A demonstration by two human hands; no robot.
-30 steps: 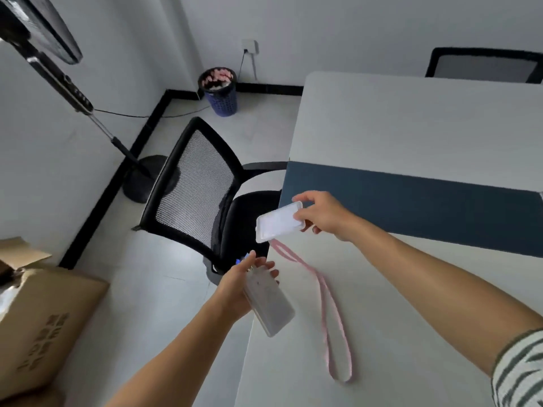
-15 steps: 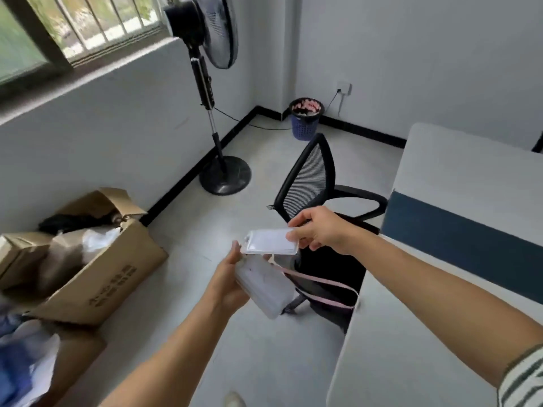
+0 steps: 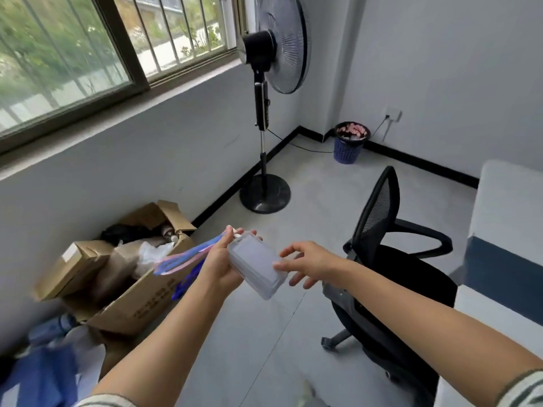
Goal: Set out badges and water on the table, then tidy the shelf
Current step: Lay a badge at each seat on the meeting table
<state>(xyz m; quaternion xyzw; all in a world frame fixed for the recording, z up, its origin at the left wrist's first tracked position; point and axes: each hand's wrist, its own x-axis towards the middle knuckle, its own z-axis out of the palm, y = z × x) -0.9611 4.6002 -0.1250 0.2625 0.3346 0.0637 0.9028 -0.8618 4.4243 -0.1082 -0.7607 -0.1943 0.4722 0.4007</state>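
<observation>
Badge stack held, off the bench.
My left grip [image 3: 219, 261] curls round the badge stack [image 3: 258, 268], lanyards [image 3: 188, 257] trailing left; my right grip [image 3: 308, 264], fingers spread, touches its end. Pinch the top badge only, lanyards clear, then turn to the bench [image 3: 505, 201] at right.

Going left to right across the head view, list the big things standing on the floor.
cardboard box → standing fan → office chair → table
</observation>
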